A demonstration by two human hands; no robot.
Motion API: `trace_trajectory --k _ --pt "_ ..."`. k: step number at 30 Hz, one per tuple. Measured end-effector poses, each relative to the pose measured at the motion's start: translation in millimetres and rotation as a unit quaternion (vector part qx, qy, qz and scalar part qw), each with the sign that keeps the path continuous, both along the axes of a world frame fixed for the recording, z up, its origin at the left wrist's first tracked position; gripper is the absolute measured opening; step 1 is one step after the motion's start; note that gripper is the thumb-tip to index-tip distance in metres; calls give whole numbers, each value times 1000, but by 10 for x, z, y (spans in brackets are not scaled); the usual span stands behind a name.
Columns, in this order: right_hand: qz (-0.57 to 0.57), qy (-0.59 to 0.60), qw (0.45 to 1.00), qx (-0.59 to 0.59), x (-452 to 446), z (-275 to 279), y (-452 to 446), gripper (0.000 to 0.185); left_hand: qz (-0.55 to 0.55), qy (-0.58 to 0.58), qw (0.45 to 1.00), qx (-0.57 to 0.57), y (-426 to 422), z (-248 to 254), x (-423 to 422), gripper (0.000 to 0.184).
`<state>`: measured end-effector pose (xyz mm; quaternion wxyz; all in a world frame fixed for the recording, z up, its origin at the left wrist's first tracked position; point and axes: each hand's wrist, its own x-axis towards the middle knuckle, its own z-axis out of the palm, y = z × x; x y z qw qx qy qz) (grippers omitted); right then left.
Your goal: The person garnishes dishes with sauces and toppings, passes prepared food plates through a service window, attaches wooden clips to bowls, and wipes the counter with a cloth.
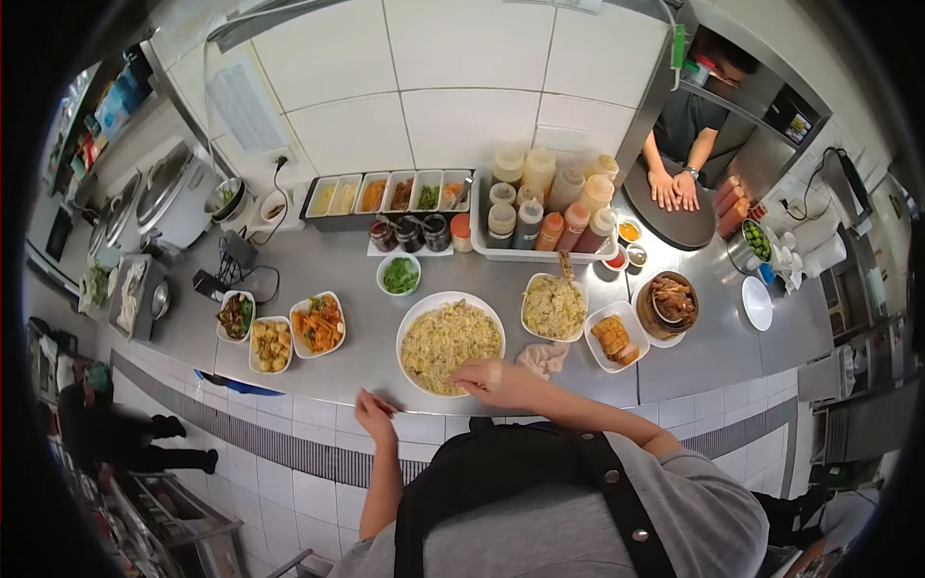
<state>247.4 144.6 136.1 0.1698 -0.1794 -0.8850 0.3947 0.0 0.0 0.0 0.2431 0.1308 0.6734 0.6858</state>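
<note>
A large round white plate (405,376) heaped with fried rice (451,337) sits near the counter's front edge. Over its near right rim, my right hand (482,378) has its fingers drawn together at the rice; whatever they pinch, if anything, is too small to make out. My left hand (375,412) hangs just off the counter edge, left of the plate, loosely curled with thumb and fingers apart and nothing in it. Behind the plate is a small bowl of chopped green herbs (398,275). To its right stands a square bowl of rice (554,307) with a crumpled cloth (544,360) below it.
Three dishes, including a bowl of orange food (318,325), stand left. Sauce bottles (550,231) fill a white bin at the back, beside a topping rack (388,195). Fried pieces (615,341) and a steamer basket (667,303) lie right. A co-worker's hands (674,191) rest on a round tray.
</note>
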Motion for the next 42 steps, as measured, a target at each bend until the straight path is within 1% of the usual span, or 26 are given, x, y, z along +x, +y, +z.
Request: trace_trajectory --k 2,4,5,6,7,8,9,10,11,13,14,15,17,20,22,24,27,31,33,34,36,37,38,39,41,42 --pt "-91 49 993 -58 278 218 -45 20 78 -68 995 10 21 262 -107 40" --pt "-273 94 952 -105 410 150 -37 19 143 -77 986 26 -15 355 -568 39" --pt "-340 200 917 -61 674 67 80 19 173 -94 980 37 -3 350 -596 39" --pt "-402 166 899 61 1043 85 215 20 167 -97 980 41 -3 355 -598 39" --pt "-470 193 860 52 1504 -291 386 19 169 -96 980 28 -20 343 -605 39" --pt "-568 153 799 126 1741 35 356 16 172 -94 980 18 -32 326 -612 40" --pt "-653 166 731 104 2029 56 405 16 176 -91 980 8 -45 314 -611 40" --pt "-694 154 692 127 2397 -44 428 19 169 -93 981 2 -56 288 -588 40" --pt "-730 141 652 148 2818 -246 462 21 162 -94 982 2 -46 271 -540 39" --pt "-788 27 607 101 3875 -1160 493 23 155 -99 983 4 -18 238 -406 38" --pt "-806 53 581 -98 4019 -1213 457 22 160 -112 981 10 25 204 -357 36" --pt "-792 75 531 -294 4097 -1240 410 21 141 -109 984 2 51 202 -335 35" --pt "-721 240 489 -428 3869 -1167 254 23 103 -102 989 -12 140 207 -296 34" --pt "-657 296 508 -472 3700 -1390 351 25 66 -80 995 -11 284 188 -257 31" --pt "-624 343 539 -450 3614 -1484 442 25 62 -62 996 -5 363 351 -168 29" --pt "-659 329 521 -431 3499 -1486 582 25 35 -35 999 10 451 456 -79 23" --pt "-721 327 430 -434 3494 -1574 736 20 -18 14 997 69 659 602 192 17" --pt "-743 341 389 -424 3397 -1395 799 19 -182 54 980 58 1133 1121 1028 15" --pt "-757 343 388 -399 3390 -1407 838 19 -291 76 951 69 1360 1059 1485 14" --pt "-762 343 390 -387 3407 -1413 868 19 -356 24 931 78 1472 1126 1785 9" --pt "-789 252 419 -372 3436 -1315 889 19 -496 30 865 71 1746 1156 2368 10" --pt "-798 206 433 -365 3468 -1288 908 20 -553 221 801 56 1926 1334 2624 16" --pt "-807 139 452 -354 3590 -1362 941 24 -580 241 774 81 2128 1309 2889 19" --pt "-812 136 465 -325 3721 -1381 960 27 -605 260 745 104 2343 1211 3136 22" --pt "-821 127 489 -266 3953 -1322 979 35 -579 345 732 98 2812 854 3573 27" --pt "-809 172 494 -266 3968 -1218 1013 39 -579 333 741 64 3057 596 3781 31"
